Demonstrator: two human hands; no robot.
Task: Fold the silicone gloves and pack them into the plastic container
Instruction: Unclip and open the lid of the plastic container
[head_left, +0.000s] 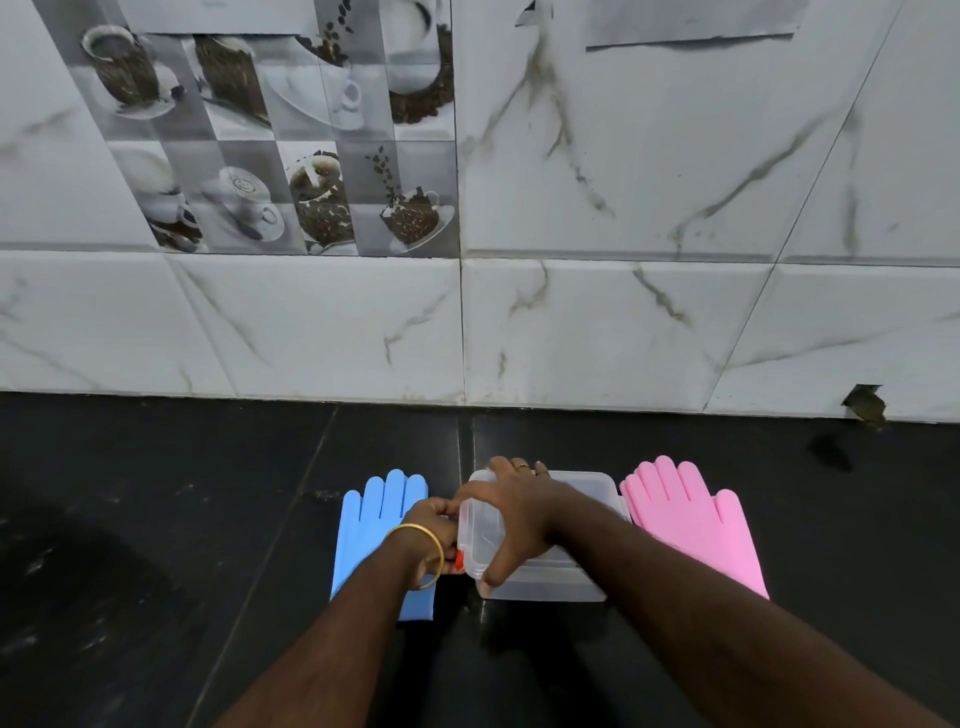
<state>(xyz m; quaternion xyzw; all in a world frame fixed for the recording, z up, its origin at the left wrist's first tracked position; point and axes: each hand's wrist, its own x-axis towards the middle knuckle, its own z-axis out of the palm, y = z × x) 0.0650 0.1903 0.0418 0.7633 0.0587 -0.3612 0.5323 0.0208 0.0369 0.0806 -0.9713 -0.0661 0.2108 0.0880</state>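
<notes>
Head view, looking down at a black countertop that meets a marble-patterned tiled wall. The clear plastic container sits on the counter near the bottom middle of the view, and everything else is placed from it.

The right hand lies over the container's left part. Its fingers reach across the far edge, one of them wearing a ring, and the thumb curls down over the near left corner, so the hand grips the container from above with the lid under the palm. The right forearm crosses the container's near side.

The left hand is just beside the container's left wall, fingers curled in against that side at the lid's edge. A small red clasp shows at that wall, below those fingers; whether the fingers pinch the lid or only press on it I cannot tell. A gold bangle circles the left wrist.

A blue silicone glove lies flat and unfolded on the counter to the left of the container, fingers pointing to the wall, partly under the left wrist. A pink silicone glove lies flat and unfolded to the right of the container, its thumb side touching or almost touching the container's right wall. Neither glove is in a hand.

On the wall well beyond the container, up and left, is a tile panel with pictures of coffee cups and beans.
</notes>
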